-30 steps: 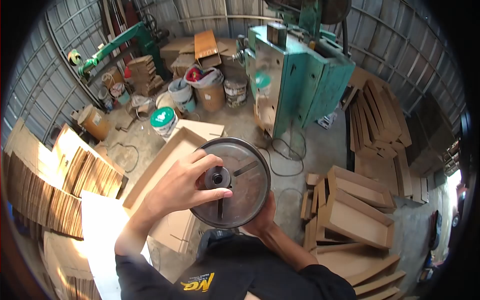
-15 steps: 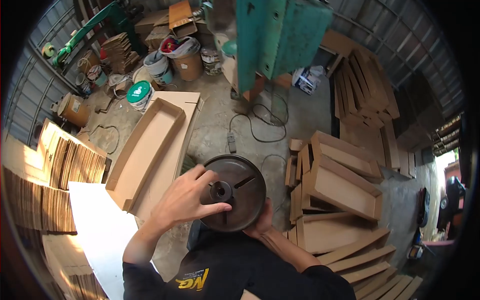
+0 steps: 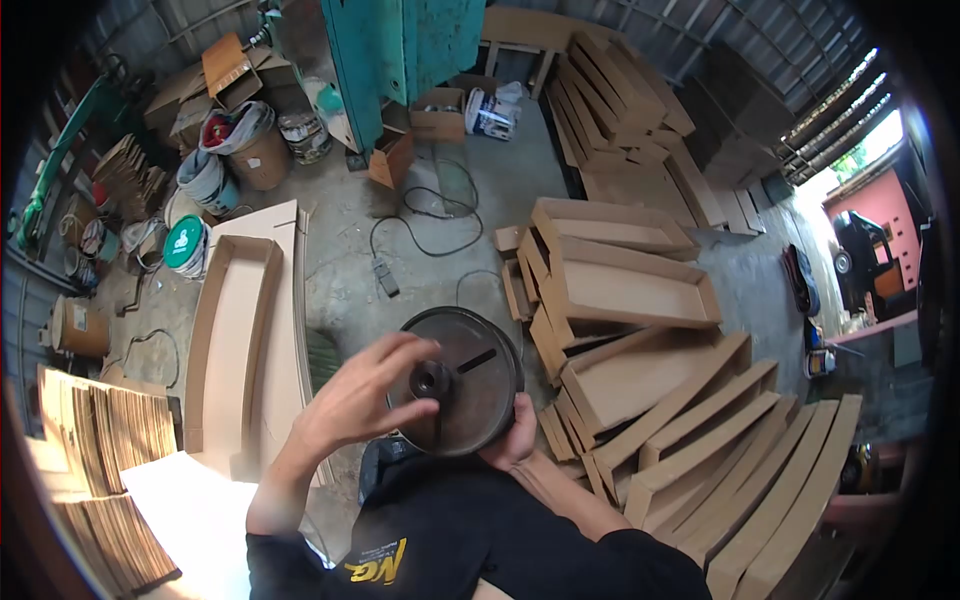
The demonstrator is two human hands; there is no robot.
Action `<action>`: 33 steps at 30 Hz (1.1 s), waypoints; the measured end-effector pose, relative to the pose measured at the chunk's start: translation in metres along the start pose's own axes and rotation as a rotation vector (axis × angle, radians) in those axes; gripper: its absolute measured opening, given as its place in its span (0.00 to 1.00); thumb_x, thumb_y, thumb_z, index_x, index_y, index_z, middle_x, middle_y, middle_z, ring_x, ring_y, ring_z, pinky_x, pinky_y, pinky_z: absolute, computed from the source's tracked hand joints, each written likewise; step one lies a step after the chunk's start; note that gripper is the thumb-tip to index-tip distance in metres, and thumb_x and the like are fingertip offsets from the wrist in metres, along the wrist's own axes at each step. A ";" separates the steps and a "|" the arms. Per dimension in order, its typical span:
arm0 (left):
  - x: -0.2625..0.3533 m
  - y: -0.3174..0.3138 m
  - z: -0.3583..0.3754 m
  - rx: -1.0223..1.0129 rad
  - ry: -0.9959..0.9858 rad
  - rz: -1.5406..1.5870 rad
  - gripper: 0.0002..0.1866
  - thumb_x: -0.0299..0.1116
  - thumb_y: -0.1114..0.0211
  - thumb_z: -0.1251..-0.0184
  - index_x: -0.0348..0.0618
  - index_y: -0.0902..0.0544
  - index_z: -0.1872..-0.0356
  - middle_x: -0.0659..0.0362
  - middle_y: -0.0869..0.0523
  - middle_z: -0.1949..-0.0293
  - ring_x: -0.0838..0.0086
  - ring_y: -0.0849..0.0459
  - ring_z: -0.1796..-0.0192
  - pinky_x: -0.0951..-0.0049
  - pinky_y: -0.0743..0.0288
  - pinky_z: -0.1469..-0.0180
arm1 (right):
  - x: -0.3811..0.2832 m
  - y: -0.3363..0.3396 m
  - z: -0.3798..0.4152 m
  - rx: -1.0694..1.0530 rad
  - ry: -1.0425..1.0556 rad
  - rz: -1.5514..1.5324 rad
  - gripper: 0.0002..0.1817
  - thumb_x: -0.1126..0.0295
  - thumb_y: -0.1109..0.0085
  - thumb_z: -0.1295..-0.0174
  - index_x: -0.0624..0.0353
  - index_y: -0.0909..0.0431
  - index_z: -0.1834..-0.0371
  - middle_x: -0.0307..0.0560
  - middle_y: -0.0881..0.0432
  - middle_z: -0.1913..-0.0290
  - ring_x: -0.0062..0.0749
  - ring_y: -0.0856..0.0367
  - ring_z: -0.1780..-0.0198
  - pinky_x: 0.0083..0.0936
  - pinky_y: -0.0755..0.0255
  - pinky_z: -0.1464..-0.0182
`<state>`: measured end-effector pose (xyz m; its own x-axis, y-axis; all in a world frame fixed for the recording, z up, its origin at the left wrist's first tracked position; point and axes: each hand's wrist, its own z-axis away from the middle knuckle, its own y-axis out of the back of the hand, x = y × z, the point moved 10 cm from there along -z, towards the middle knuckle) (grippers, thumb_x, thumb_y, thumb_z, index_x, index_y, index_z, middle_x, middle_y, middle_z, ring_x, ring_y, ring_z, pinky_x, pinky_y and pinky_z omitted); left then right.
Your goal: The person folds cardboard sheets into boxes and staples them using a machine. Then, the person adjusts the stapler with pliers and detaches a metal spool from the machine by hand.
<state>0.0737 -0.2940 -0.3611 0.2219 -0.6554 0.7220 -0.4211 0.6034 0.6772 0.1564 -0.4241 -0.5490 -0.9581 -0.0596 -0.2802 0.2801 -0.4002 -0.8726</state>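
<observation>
A round dark metal disc point(image 3: 468, 400) with slots and a raised central hub point(image 3: 430, 380) is held up in front of my black shirt. My right hand point(image 3: 515, 435) grips the disc's lower right edge, with the fingers hidden beneath it. Over the disc's left side is my left hand point(image 3: 365, 395), its thumb and fingers spread apart around the hub. Whether those fingertips touch the hub I cannot tell.
Open cardboard trays point(image 3: 640, 285) are piled at the right, and one long tray point(image 3: 232, 340) lies on flat cardboard at the left. Behind stands a green machine point(image 3: 400, 50), with a cable point(image 3: 440, 250) on the floor. Cardboard stacks point(image 3: 120, 425) fill the left edge.
The view has turned to the right, showing more trays and the doorway. My left hand's fingers have lifted and spread a little off the hub. My right hand still holds the disc.
</observation>
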 end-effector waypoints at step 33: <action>-0.050 -0.107 -0.210 -0.126 0.295 -0.152 0.22 0.49 0.28 0.37 0.35 0.17 0.65 0.47 0.15 0.73 0.50 0.14 0.71 0.59 0.20 0.65 | -0.184 0.052 -0.065 0.021 -0.041 -0.019 0.32 0.54 0.60 0.29 0.66 0.31 0.30 0.56 0.25 0.31 0.46 0.26 0.31 0.45 0.37 0.26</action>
<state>0.2929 -0.2305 -0.4397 0.5256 -0.5937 0.6094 -0.2562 0.5725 0.7788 0.3513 -0.3740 -0.5685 -0.9651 -0.0885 -0.2464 0.2604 -0.4211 -0.8688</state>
